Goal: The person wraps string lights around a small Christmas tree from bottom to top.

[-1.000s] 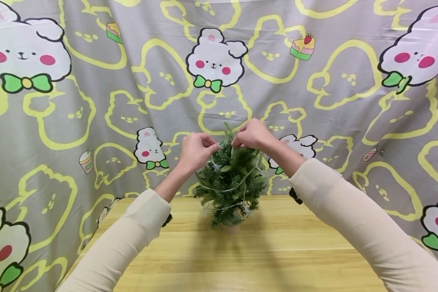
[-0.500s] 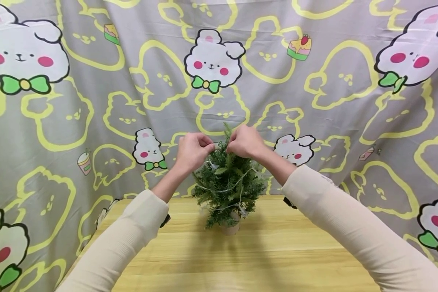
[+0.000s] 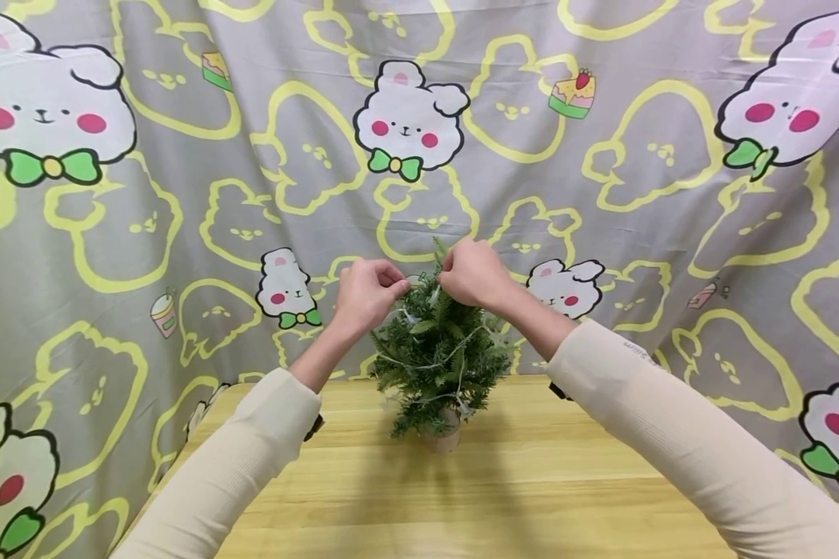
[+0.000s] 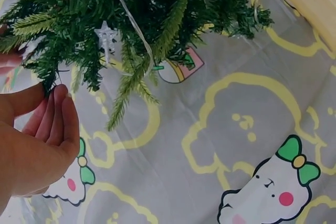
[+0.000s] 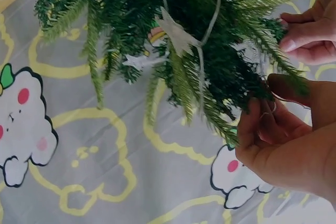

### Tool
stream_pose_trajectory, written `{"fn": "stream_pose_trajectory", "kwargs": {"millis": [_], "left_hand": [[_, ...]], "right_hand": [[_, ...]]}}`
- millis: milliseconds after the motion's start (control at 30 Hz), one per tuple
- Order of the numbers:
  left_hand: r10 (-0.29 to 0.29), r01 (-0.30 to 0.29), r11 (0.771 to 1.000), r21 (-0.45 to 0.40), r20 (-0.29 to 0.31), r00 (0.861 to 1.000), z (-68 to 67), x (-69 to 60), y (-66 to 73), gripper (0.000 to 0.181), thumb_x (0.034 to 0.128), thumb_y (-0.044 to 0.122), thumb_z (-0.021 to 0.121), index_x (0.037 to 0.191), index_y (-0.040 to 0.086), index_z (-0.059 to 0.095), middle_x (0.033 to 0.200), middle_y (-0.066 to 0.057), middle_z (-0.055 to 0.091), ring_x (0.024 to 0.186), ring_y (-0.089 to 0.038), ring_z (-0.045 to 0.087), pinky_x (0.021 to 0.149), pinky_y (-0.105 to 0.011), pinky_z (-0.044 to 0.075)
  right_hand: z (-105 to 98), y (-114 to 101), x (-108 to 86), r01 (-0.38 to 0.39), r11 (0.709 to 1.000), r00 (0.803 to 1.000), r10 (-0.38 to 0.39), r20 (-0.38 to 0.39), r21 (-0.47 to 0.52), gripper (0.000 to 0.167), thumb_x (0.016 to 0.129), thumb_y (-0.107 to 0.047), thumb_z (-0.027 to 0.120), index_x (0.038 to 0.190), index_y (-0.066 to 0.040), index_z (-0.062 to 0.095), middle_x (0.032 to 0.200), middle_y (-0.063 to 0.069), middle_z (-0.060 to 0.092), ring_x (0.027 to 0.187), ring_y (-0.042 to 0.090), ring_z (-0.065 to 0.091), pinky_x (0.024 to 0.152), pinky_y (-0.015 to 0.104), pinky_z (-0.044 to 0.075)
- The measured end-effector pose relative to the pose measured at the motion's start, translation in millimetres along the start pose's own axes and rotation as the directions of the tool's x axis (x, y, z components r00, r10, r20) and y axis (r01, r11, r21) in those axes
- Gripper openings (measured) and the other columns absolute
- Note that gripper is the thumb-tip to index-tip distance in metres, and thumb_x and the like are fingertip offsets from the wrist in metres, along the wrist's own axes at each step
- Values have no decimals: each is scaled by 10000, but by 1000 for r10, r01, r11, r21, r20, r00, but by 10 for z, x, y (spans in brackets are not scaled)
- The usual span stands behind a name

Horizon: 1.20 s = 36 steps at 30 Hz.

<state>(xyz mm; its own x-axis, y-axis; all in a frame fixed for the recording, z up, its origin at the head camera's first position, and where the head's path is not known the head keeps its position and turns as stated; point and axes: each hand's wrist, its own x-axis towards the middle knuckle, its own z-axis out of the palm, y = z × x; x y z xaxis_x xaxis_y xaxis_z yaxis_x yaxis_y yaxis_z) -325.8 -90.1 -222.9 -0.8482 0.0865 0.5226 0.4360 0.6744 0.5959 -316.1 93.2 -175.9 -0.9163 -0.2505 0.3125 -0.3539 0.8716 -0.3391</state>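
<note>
A small artificial Christmas tree (image 3: pixel 440 349) stands upright in a pale pot (image 3: pixel 442 436) on the table. String lights (image 3: pixel 426 363) with clear wire wrap around its branches; star-shaped lights (image 5: pixel 177 34) hang from the wire. My left hand (image 3: pixel 367 295) is at the tree's upper left, thumb and fingertips pinching a thin strand of the string lights beside a branch tip. Near the top, my right hand (image 3: pixel 477 273) pinches the same wire, and a thin loop sticks out by its fingers in the right wrist view. The tree partly hides the fingertips of both hands.
The wooden table (image 3: pixel 531 481) reaches under both forearms. Close behind the tree hangs a grey curtain (image 3: pixel 322 101) printed with white rabbits and yellow outlines. Bare tabletop shows in front of the pot.
My right hand has shifted left and slightly down toward the tree's top. The left hand has moved slightly left, still pinching. More of the pot shows now.
</note>
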Motion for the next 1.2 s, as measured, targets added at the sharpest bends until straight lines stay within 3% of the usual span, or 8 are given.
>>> {"fn": "stream_pose_trajectory", "kwargs": {"millis": [133,333,533,667,800,933,1067,1200], "left_hand": [[2,-2,1000,4,-2,1000,-1,2,10,112,925,193,752,909,85,778,861,-63,783,758,-206,726,732,-360,576],[-16,16,1000,-11,5,1000,10,-6,55,96,923,179,753,930,86,774,877,-64,784,772,-210,729,753,-364,584],[-10,11,999,-38,20,1000,5,-34,69,99,925,152,744,969,68,773,910,-72,786,816,-219,740,789,-373,593],[14,-13,999,-30,23,1000,-57,-66,31,107,933,146,731,992,65,769,927,-74,785,850,-223,743,877,-389,566],[22,-22,1000,4,23,999,-152,-143,-100,111,935,154,715,992,72,764,938,-80,782,860,-235,736,877,-406,552],[-24,23,999,48,17,1000,-242,-249,-328,134,936,164,695,993,65,765,940,-92,784,838,-253,730,785,-412,563],[-85,84,994,74,-1,996,-278,-325,-554,136,938,163,686,983,60,763,933,-111,779,851,-262,721,777,-412,551],[-99,99,992,82,-6,995,-299,-388,-678,141,940,163,684,982,52,760,927,-122,775,866,-277,716,783,-424,545]], "right_hand": [[-85,-12,-49,33,999,999,-33,-28,-29,303,904,-109,586,606,-122,640,518,-49,529,504,123,456,578,285,416],[-178,43,-122,55,998,995,-56,-77,-10,277,902,-110,590,637,-106,668,576,4,617,560,177,553,644,344,482],[-284,173,-267,41,999,996,-39,-86,23,229,938,-135,573,970,-25,772,967,142,765,889,305,694,859,457,552],[-353,323,-412,35,999,996,-33,-80,24,254,967,-178,581,1066,-23,757,1004,153,766,900,299,710,826,455,562],[-355,530,-588,38,999,996,-35,-86,36,266,975,-177,581,1129,-22,733,989,166,768,788,253,719,714,410,558],[-303,697,-733,11,995,996,-2,-84,97,304,979,-179,584,1246,-80,693,994,143,776,737,200,711,677,361,515],[-228,749,-779,9,990,997,2,-83,139,347,987,-209,600,1317,-121,661,969,76,786,760,170,717,727,374,517],[-157,719,-770,43,986,997,-32,-69,162,345,978,-191,609,1301,-88,672,937,57,788,802,172,723,836,450,538]]}}
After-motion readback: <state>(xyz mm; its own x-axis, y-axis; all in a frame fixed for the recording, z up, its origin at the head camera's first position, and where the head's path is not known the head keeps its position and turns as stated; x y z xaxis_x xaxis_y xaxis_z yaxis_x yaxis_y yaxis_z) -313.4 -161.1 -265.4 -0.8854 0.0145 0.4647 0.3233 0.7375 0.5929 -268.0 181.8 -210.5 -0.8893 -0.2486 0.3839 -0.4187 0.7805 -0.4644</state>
